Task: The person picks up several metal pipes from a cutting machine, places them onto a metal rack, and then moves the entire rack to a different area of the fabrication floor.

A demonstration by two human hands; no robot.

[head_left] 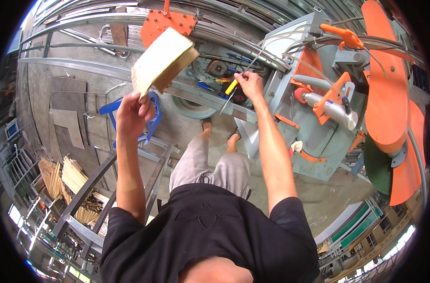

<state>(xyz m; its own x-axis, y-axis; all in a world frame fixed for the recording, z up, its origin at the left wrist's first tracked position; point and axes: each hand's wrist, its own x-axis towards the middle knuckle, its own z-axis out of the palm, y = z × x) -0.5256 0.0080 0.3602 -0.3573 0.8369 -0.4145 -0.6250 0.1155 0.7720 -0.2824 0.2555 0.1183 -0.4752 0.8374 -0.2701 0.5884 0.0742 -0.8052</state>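
Raised at the upper left, my left hand is closed on the lower corner of a thick cream notebook with brownish edges. My right hand pinches a screwdriver with a yellow handle; its thin shaft points down and to the left. Beneath it is a grey metal tray on the machine frame. A tape measure, a blue pen-like tool and several other small tools lie in that tray.
An orange-guarded machine with a metal cylinder and hoses stands on the right. A blue stool is below my left hand. Farther left are flat sheets on the floor and bundled sticks beside a dark metal frame.
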